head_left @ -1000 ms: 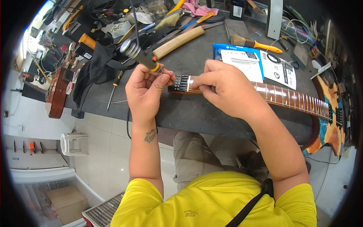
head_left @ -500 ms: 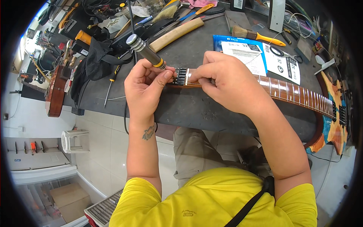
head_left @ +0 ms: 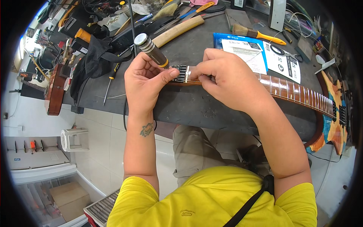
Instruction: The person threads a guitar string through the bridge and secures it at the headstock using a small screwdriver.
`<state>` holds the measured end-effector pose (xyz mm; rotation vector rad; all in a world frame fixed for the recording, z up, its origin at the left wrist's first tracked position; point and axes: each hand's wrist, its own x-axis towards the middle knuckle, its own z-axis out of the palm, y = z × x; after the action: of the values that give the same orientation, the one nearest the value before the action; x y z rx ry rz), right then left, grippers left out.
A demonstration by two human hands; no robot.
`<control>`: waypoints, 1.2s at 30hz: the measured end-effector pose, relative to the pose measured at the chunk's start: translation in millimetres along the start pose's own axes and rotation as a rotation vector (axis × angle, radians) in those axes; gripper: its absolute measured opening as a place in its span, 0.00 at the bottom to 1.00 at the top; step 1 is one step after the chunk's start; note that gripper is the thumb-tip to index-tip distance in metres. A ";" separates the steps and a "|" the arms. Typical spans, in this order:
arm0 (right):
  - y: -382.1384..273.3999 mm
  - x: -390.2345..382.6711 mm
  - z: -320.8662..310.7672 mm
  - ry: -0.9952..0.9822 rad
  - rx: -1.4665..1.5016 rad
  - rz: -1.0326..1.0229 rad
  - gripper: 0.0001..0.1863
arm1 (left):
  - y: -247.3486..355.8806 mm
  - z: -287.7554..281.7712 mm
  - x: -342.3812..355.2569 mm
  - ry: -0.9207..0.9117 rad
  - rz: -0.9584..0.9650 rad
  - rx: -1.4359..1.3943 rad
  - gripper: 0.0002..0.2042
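Observation:
An electric guitar lies across the bench, its wooden neck [head_left: 291, 90] running to a blue and orange body [head_left: 332, 109] at the right. My left hand [head_left: 145, 81] grips a screwdriver [head_left: 152, 51] with a thick dark handle, silver cap and yellow ring. The handle leans over the black headpiece [head_left: 180, 73] at the neck's left end; fingers hide its tip. Just right of the pale nut [head_left: 188, 74], my right hand [head_left: 227, 79] is closed in a pinch over the fretboard. Whatever is between those fingertips is hidden, though a thin string may run there.
Behind the neck lie a blue packet [head_left: 227, 38], white printed sheets [head_left: 283, 64] and scissors [head_left: 285, 53]. A yellow-handled brush [head_left: 261, 35], a wooden handle [head_left: 179, 31] and many tools crowd the far side. A thin yellow-handled screwdriver [head_left: 110, 81] rests at the left. A black cable hangs beside my left hand.
The screwdriver's handle has shifted right and slightly toward me, and my left thumb now lies further forward along the headpiece. My right hand keeps nearly the same place.

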<state>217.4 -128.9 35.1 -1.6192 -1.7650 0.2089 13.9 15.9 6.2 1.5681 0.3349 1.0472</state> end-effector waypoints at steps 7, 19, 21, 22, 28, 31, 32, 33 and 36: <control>-0.4 0.5 0.6 0.005 -0.012 -0.011 0.09 | -4.7 -2.4 -6.0 0.084 0.093 -0.055 0.13; 2.6 -0.5 4.5 0.029 -0.013 -0.036 0.09 | -9.6 -8.9 -4.8 0.090 0.018 -0.009 0.15; 4.0 -1.1 5.5 0.058 -0.001 -0.063 0.10 | -7.9 -7.9 -5.8 0.074 0.008 -0.021 0.15; 4.4 -0.9 5.2 0.053 -0.001 -0.062 0.10 | -7.0 -5.9 -6.4 0.073 0.007 -0.022 0.15; 4.4 -1.0 5.5 0.047 -0.009 -0.053 0.09 | -1.1 -1.1 -6.1 0.098 -0.046 -0.013 0.16; 3.6 -0.5 5.9 0.046 -0.005 -0.051 0.09 | -2.5 -5.5 -2.6 0.072 -0.017 -0.013 0.16; 3.4 -0.4 5.7 0.048 -0.001 -0.050 0.09 | -4.0 -8.6 -1.8 0.053 -0.004 -0.008 0.17; 3.5 -0.5 5.7 0.048 0.000 -0.049 0.09 | -4.9 -10.0 -1.6 0.034 0.008 -0.003 0.19; 5.4 -0.6 6.7 0.053 -0.010 -0.054 0.09 | -1.3 -2.0 1.0 0.098 -0.026 -0.013 0.17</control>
<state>217.7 -126.1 26.9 -1.5673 -1.7700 0.1310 13.4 18.3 5.4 1.5006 0.4138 1.1061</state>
